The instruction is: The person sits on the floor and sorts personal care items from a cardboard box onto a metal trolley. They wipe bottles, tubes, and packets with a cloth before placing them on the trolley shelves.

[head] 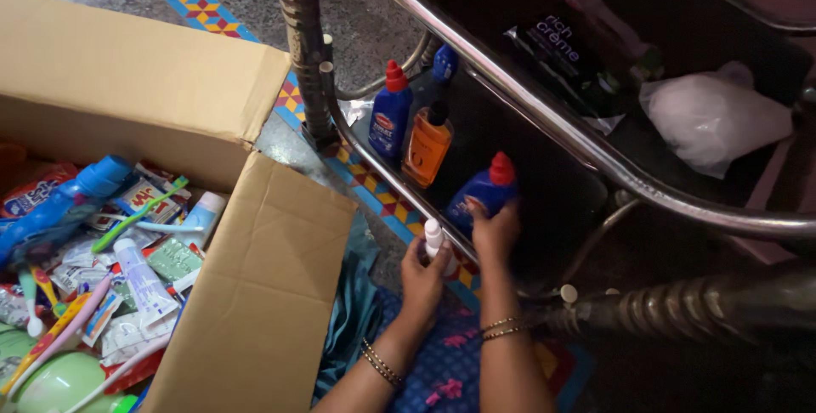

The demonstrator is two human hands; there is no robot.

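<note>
Far to the left of both hands stands an open cardboard box (255, 294), its flaps folded out. Inside lies a jumble of toiletries: a blue bottle (59, 205) on its side, a green toothbrush (140, 213), a white tube (144, 281), sachets and more toothbrushes, with a pale green round thing (59, 383) at the bottom corner.

The left hand (422, 275) comes up from the lower edge, bangles on its wrist, and is curled around a small white bottle (434, 237), whose cap pokes out above the fingers. It sits just at the front rail of the lower shelf (544, 183) of a metal rack.

Just to the right, nearly touching the left, the right hand (495, 230) also wears bangles. Its fingers are closed on the underside of a blue bottle with a red cap (484, 192), which leans tilted on the shelf edge.

Beyond the hands, further back on the same shelf, stand an orange bottle (427, 145) with a dark cap, another blue red-capped bottle (389, 115) and a blue-capped one (444, 63) behind it.

Above and to the right of the hands, the upper shelf holds a dark packet (569, 56) and a white plastic bag (710, 115). Under the arms lies blue patterned cloth (442, 370).
</note>
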